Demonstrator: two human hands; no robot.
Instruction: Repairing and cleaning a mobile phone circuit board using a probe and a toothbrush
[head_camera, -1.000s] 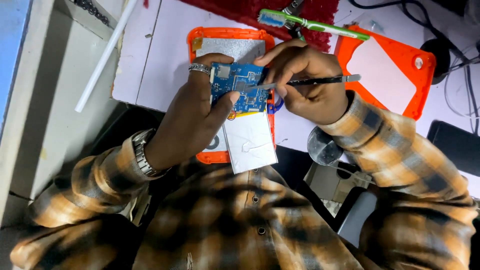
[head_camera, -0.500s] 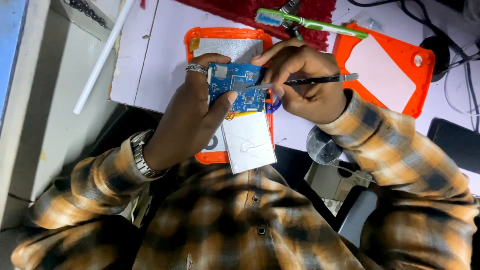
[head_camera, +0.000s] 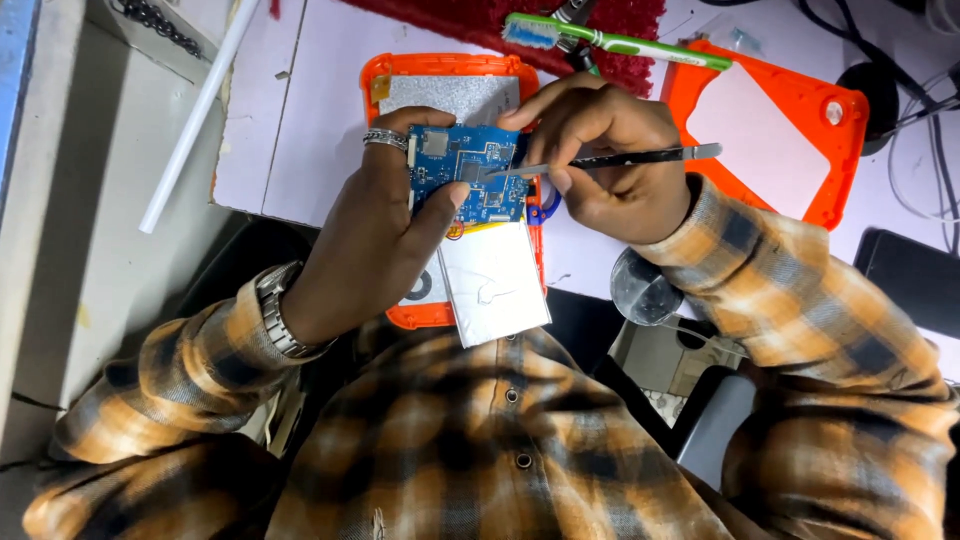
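1. the right hand (head_camera: 610, 160) has its thumb and first fingers pressed together around a thin metal tool (head_camera: 620, 158), held like a pen; the tool's tip touches the face of a blue circuit board (head_camera: 468, 172).
2. the left hand (head_camera: 385, 235) grips that board, fingers curled over its left edge and the thumb pressed on its front near the lower right corner; a silver ring (head_camera: 385, 139) sits on one finger.
3. the board is held just above an open orange case (head_camera: 450, 70), over its middle part.
4. a flat silvery battery pack (head_camera: 495, 285) hangs just below the board, overlapping the case's lower edge and reaching toward the person's chest.
5. a metal watch (head_camera: 280, 320) is on the left wrist; both sleeves are orange and dark plaid.
6. the case lies on a pale table (head_camera: 300, 130), with a grey foil sheet (head_camera: 450, 95) showing in its upper half.
7. to the right lies a second orange frame (head_camera: 845, 115), apart from the first.
8. a green toothbrush (head_camera: 620, 42) rests on a red mat (head_camera: 480, 15) at the far edge.
9. a white rod (head_camera: 195, 115) lies slanted at the left side of the table.
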